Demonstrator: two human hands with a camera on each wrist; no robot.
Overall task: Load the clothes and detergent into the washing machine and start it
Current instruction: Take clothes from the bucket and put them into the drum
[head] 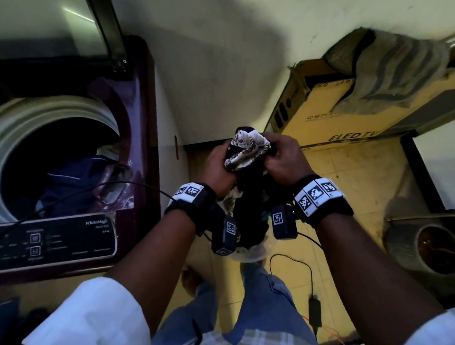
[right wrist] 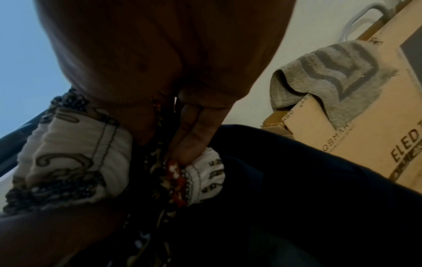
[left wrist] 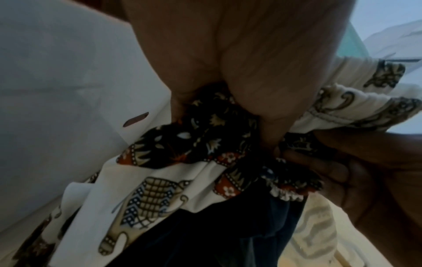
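Both hands hold up a bundle of clothes to the right of the washing machine: a white patterned cloth bunched with dark garments that hang down between my wrists. My left hand grips the bundle's left side and my right hand grips its right side. The top-loading machine stands at the left with its lid raised. Blue clothing lies inside the drum. No detergent is in view.
A cardboard TV box with a grey towel draped over it stands against the wall at the right. Cables trail over the yellow floor. A round bucket-like object sits at the lower right. The machine's control panel faces me.
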